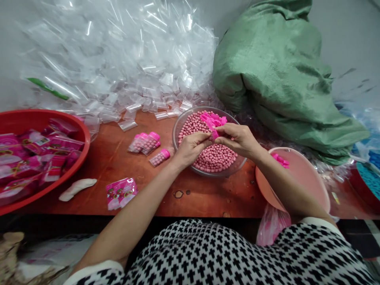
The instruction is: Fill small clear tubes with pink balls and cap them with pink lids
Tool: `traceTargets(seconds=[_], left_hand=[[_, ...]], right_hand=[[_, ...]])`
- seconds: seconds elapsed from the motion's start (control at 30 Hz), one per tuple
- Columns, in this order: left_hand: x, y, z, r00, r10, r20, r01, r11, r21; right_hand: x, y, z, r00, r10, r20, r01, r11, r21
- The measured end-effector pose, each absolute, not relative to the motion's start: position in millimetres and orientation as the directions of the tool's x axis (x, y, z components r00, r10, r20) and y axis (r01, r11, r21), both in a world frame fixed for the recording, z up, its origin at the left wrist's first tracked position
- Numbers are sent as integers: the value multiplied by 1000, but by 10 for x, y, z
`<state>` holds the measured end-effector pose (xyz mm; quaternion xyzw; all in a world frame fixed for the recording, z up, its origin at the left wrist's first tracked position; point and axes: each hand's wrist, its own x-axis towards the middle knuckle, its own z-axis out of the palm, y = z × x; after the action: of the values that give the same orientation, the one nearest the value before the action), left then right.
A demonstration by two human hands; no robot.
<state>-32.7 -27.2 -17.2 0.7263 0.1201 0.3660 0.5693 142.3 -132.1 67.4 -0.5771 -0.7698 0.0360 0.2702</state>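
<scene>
Both my hands meet over a clear glass bowl full of small pink candy balls. My left hand is closed around something hidden in its fingers, probably a small tube. My right hand pinches a pink cap against the left hand. More pink caps lie on the balls at the bowl's far side. Three filled tubes with pink caps lie on the brown table left of the bowl, one of them nearer to me.
A red basin of pink packets stands at the left. One pink packet and a white cloth lie in front. A heap of clear empty tubes fills the back. A green sack and a pink bowl are at the right.
</scene>
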Motion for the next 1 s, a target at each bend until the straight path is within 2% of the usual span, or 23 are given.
traceTargets(seconds=[0.13, 0.3, 0.57, 0.7, 0.87, 1.0], left_hand=[[-335, -247, -193, 665, 612, 428, -240, -367, 899], [-346, -262, -181, 662, 608, 437, -241, -380, 893], [-352, -265, -211, 647, 628, 432, -231, -379, 896], [-381, -304, -162, 650, 633, 420, -197, -394, 898], [-414, -382, -154, 665, 564, 489, -144, -546, 825], [-408, -366, -174, 698, 530, 481, -86, -605, 791]], right_hand=[[1468, -1329, 616, -194, 915, 354, 882, 321, -346], [1450, -1346, 606, -147, 891, 430, 869, 324, -375], [1428, -1255, 559, -187, 903, 386, 836, 353, -421], [1353, -1316, 588, -174, 924, 341, 855, 313, -413], [1298, -1350, 555, -167, 944, 283, 888, 269, -373], [1364, -1293, 516, -165, 961, 221, 842, 254, -475]])
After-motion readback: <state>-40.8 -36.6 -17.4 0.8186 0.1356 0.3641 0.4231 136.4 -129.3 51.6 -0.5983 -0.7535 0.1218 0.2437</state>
